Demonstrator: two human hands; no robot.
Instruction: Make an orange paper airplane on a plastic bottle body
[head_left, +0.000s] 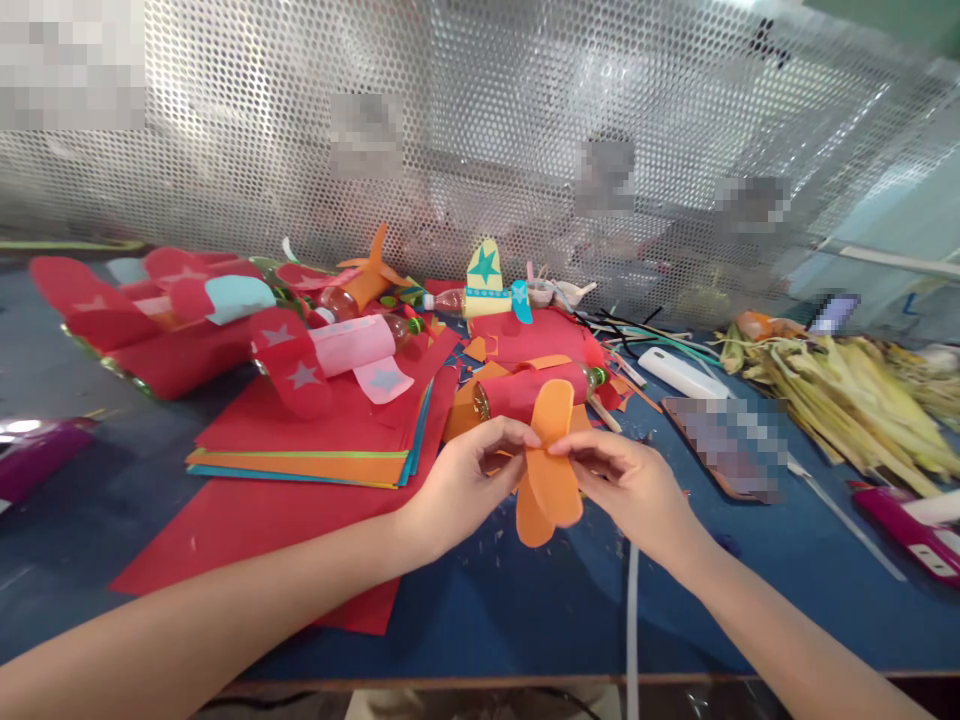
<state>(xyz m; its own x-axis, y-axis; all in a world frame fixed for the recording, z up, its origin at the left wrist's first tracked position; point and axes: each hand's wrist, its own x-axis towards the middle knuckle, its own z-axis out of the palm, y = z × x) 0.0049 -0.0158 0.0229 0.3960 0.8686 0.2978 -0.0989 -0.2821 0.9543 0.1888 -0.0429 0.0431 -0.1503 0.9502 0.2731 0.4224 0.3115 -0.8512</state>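
Note:
Between my two hands I hold an orange propeller-shaped paper cutout point(553, 480), its rounded blades pointing up and down. My left hand point(480, 470) pinches its left edge near the middle. Opposite, the fingertips of my right hand point(626, 485) grip the right edge. Just behind the cutout lies a plastic bottle wrapped in red paper point(517, 392), a green cap at its right end. Orange paper scraps point(469, 405) are around that bottle, partly hidden by my hands.
Left are stacked coloured sheets point(300, 465) and bottle planes in red point(187, 350) and pink point(352, 345). A yellow-trimmed bottle point(484, 285) lies behind. Rightward are a phone point(720, 450), a white glue gun point(682, 373), corn husks point(847, 390) and a purple tool point(915, 530).

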